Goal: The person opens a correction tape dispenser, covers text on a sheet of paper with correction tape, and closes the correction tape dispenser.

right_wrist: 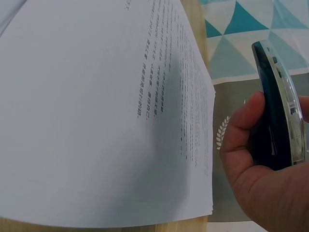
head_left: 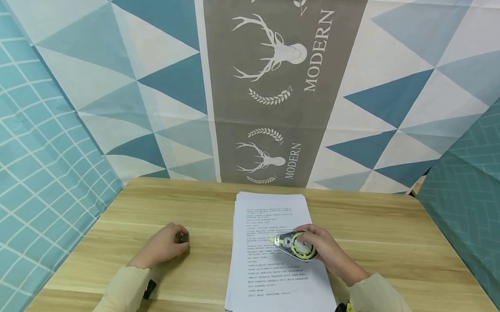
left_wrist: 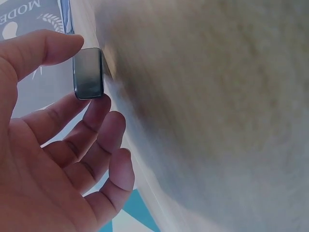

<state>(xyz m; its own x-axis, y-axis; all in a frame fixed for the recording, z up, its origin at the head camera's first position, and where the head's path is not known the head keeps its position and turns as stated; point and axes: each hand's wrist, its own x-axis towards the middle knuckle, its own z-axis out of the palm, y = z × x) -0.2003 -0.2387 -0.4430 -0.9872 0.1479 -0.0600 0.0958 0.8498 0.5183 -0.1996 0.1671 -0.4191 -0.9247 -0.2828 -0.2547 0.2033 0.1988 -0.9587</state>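
My right hand (head_left: 323,245) grips a correction tape dispenser (head_left: 298,245) with a dark and clear body and yellow-green wheel and tip. The dispenser appears over the right half of a stack of printed paper (head_left: 269,287), its tip pointing left. In the right wrist view it shows edge-on, with the thumb (right_wrist: 241,130) against its dark side. To the left of the paper, my left hand (head_left: 162,246) pinches a small glossy dark-grey rectangular block (left_wrist: 88,73) between thumb and fingertips, close over the wooden table. The other left fingers are loosely bent.
The wooden table (head_left: 400,255) extends on both sides of the paper, whose sheets are slightly misaligned. A patterned cloth (head_left: 273,106) with triangles and deer heads hangs behind it. Blue checked cloth (head_left: 31,165) borders the left, green-blue cloth (head_left: 479,184) the right.
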